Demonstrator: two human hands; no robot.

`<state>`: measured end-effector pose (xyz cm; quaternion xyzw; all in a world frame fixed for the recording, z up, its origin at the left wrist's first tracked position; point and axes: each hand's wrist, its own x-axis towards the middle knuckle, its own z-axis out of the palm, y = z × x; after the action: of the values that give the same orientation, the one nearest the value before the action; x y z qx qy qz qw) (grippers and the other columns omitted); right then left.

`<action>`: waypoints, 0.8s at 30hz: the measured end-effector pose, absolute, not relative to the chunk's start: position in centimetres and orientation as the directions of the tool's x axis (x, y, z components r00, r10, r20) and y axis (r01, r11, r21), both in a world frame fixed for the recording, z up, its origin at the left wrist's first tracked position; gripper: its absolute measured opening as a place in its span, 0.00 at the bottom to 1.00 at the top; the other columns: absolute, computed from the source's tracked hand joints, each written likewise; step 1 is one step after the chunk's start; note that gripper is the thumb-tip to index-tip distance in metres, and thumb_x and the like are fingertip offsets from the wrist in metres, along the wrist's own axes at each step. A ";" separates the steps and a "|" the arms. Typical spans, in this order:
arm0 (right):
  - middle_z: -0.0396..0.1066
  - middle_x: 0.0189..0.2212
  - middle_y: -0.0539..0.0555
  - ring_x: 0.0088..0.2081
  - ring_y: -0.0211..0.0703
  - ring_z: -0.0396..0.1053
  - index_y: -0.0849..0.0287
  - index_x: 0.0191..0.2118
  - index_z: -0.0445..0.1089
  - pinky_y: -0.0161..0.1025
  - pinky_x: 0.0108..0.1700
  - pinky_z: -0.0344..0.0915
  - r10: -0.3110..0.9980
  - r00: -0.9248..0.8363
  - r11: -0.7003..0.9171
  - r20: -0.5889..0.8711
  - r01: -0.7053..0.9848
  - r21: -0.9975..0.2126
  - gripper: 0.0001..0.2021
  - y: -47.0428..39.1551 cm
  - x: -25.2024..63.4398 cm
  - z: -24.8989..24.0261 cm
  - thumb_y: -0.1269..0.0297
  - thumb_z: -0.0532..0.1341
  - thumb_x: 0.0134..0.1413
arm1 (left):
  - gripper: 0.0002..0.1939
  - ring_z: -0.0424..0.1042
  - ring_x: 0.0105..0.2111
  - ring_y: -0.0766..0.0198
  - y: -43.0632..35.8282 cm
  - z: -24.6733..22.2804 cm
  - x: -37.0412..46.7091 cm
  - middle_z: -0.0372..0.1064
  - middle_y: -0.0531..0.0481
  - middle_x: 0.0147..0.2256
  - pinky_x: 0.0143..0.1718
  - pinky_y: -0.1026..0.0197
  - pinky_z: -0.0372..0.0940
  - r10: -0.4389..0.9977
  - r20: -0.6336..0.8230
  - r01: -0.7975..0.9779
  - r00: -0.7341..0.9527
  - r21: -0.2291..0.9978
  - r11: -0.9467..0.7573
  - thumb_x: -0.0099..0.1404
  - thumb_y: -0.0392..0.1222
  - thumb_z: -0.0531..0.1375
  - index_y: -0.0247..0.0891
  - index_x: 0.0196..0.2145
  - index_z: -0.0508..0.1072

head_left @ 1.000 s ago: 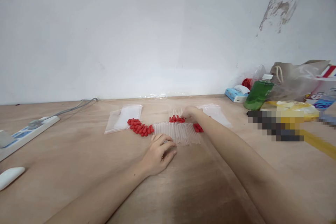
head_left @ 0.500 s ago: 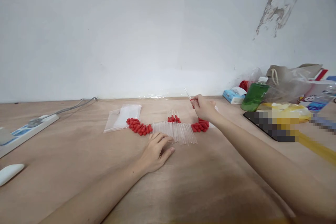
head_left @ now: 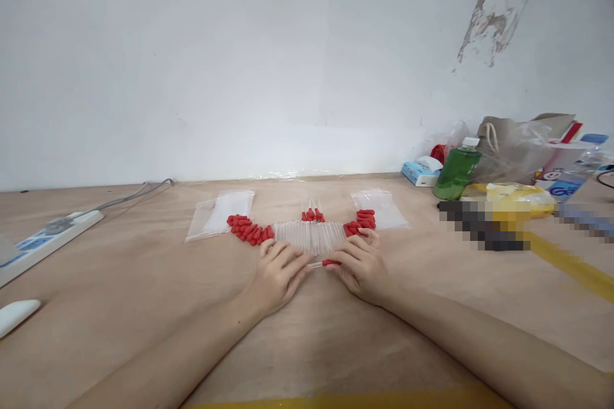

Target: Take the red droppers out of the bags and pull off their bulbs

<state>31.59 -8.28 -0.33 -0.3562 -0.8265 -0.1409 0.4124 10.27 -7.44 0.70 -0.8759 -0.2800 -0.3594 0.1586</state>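
Note:
Between my hands lies a dropper, a thin clear tube (head_left: pixel 314 265) with a red rubber bulb (head_left: pixel 330 262) on its right end. My left hand (head_left: pixel 283 271) pinches the tube's left end. My right hand (head_left: pixel 359 265) has its fingers closed on the red bulb. Just beyond them is a row of clear tubes (head_left: pixel 307 236) laid side by side. Piles of red rubber bulbs flank the row, a left pile (head_left: pixel 249 230) and a right pile (head_left: pixel 366 218), partly behind my right fingers. Several droppers with red bulbs (head_left: pixel 313 215) lie behind the row.
Clear plastic bags lie at back left (head_left: pixel 233 208) and back right (head_left: pixel 384 209). At right stand a tissue box (head_left: pixel 421 172), a green bottle (head_left: pixel 458 169) and a yellow packet (head_left: pixel 513 198). A power strip (head_left: pixel 52 239) and a white object (head_left: pixel 18 316) are at left.
My right hand has come down and left from above the right pile, bringing the dropper to my left hand. My left fingers have closed on the tube. The view has shifted slightly.

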 end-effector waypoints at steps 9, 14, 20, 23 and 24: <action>0.66 0.19 0.48 0.28 0.37 0.59 0.58 0.25 0.68 0.46 0.48 0.45 0.469 -0.507 0.738 0.723 0.675 -0.005 0.11 -8.6 32.1 0.1 0.61 0.54 0.55 | 0.10 0.62 0.28 0.65 -7.3 0.3 10.0 0.66 0.49 0.27 0.33 0.61 0.57 0.482 0.572 0.544 0.664 0.072 -0.836 0.65 0.38 0.50 0.36 0.34 0.70; 0.65 0.19 0.47 0.29 0.37 0.59 0.58 0.25 0.68 0.47 0.49 0.42 0.462 -0.532 0.762 0.710 0.647 -0.012 0.11 -8.7 32.2 0.2 0.62 0.54 0.55 | 0.10 0.62 0.28 0.66 -7.6 0.2 10.1 0.65 0.49 0.28 0.32 0.63 0.58 0.493 0.550 0.526 0.674 0.110 -0.843 0.65 0.37 0.49 0.35 0.34 0.70; 0.66 0.20 0.46 0.32 0.38 0.60 0.56 0.27 0.68 0.47 0.50 0.43 0.462 -0.536 0.785 0.706 0.618 -0.045 0.08 -8.5 33.2 0.0 0.65 0.54 0.54 | 0.10 0.62 0.28 0.66 -7.1 0.2 9.3 0.65 0.48 0.27 0.31 0.63 0.60 0.452 0.579 0.503 0.679 0.082 -0.861 0.65 0.36 0.49 0.35 0.33 0.70; 0.67 0.22 0.48 0.32 0.38 0.62 0.56 0.27 0.68 0.49 0.50 0.44 0.502 -0.421 0.706 0.755 0.704 -0.077 0.08 -7.9 34.8 -0.2 0.65 0.54 0.54 | 0.10 0.63 0.28 0.66 -6.0 0.4 7.7 0.64 0.49 0.27 0.30 0.64 0.61 0.524 0.676 0.599 0.519 0.150 -0.787 0.65 0.37 0.49 0.36 0.33 0.70; 0.68 0.23 0.49 0.32 0.38 0.62 0.57 0.28 0.68 0.48 0.49 0.46 0.513 -0.377 0.683 0.771 0.723 -0.101 0.07 -7.6 35.3 -0.2 0.65 0.55 0.54 | 0.11 0.64 0.28 0.67 -5.6 0.5 7.2 0.64 0.50 0.27 0.30 0.64 0.61 0.560 0.702 0.639 0.439 0.195 -0.745 0.65 0.37 0.49 0.36 0.34 0.70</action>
<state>35.26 -7.58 -0.24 -0.3770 -0.8200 -0.1277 0.4113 7.24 -5.64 0.49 -0.8469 -0.3539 -0.3937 0.0496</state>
